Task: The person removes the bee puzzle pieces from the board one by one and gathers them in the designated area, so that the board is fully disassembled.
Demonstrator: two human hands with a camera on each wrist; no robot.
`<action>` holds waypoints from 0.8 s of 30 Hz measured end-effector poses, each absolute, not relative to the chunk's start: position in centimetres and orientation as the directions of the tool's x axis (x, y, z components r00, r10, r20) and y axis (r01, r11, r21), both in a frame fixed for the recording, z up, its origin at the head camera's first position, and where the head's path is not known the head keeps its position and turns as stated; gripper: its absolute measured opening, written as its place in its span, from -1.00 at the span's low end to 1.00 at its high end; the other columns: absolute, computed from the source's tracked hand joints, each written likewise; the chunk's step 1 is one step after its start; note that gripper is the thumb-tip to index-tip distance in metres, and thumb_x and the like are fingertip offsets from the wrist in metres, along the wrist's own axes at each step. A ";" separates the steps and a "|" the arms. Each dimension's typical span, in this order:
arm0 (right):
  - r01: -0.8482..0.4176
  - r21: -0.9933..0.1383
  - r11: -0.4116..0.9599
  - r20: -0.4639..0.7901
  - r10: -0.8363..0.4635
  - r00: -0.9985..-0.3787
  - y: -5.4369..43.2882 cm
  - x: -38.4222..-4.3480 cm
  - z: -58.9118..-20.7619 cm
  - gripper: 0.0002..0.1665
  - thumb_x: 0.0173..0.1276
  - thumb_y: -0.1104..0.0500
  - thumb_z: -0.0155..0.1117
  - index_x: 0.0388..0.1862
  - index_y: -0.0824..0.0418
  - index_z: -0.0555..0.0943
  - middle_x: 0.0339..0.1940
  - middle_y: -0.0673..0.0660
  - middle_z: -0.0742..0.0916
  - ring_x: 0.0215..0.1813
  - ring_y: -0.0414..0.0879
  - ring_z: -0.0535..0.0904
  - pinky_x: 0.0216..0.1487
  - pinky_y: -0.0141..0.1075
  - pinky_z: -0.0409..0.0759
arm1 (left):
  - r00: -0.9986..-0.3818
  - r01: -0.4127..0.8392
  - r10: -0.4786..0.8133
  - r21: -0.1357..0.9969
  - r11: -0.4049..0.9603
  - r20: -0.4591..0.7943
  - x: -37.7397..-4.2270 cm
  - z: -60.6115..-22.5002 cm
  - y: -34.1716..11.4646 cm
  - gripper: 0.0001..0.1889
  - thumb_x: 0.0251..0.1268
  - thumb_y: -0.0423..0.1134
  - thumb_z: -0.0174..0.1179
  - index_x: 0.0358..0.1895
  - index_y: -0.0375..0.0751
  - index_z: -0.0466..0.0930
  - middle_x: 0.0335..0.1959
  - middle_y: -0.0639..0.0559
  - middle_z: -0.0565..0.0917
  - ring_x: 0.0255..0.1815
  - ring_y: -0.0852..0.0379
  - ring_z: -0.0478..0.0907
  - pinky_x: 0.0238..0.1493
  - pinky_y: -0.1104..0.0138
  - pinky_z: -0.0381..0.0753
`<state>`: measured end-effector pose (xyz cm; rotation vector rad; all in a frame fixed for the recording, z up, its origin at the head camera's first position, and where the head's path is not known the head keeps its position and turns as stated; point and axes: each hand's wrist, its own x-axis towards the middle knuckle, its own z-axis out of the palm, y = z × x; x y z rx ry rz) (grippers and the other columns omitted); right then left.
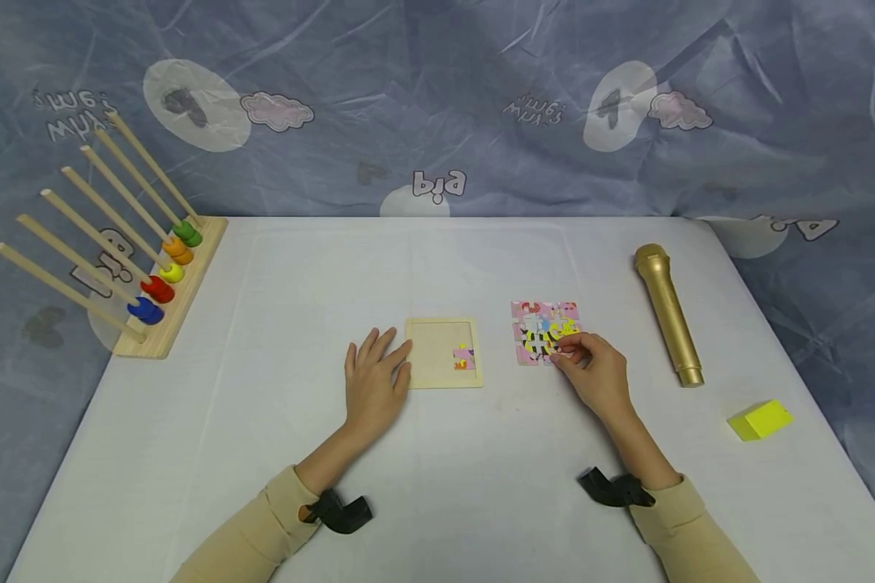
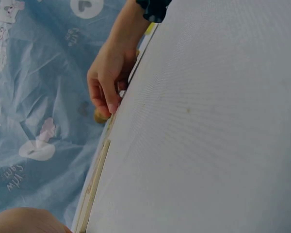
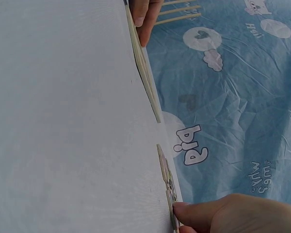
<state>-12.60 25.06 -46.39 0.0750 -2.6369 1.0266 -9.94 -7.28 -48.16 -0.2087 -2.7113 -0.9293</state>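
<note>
My left hand lies palm down with its fingers spread, its fingertips at the left edge of a shallow wooden puzzle tray. Inside the tray, toward the lower right, sits one pink and yellow puzzle piece. To the right, a small pink jigsaw picture with a yellow and black figure lies on the table. My right hand pinches a puzzle piece at the picture's lower right between thumb and fingers, and covers that corner. In the right wrist view the thumb is right at the pieces' edge.
At the left stands a wooden peg rack with tall rods and coloured beads. A gold microphone lies right of the picture, and a yellow block sits near the right table edge. A printed blue-grey cloth hangs behind the white table.
</note>
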 end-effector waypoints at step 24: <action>-0.151 -0.828 0.540 0.176 -0.006 -0.984 20.1 -12.5 -44.5 -0.81 0.26 0.30 0.36 -0.14 0.31 0.67 -0.38 0.17 0.66 -0.39 -0.27 0.48 -0.41 -0.57 0.42 | -0.958 0.210 0.047 0.581 0.786 0.282 -9.8 -48.1 -7.3 -0.65 0.32 -0.27 0.19 0.16 -0.14 0.63 0.36 -0.16 0.47 0.49 -0.19 0.21 0.45 -0.24 -0.05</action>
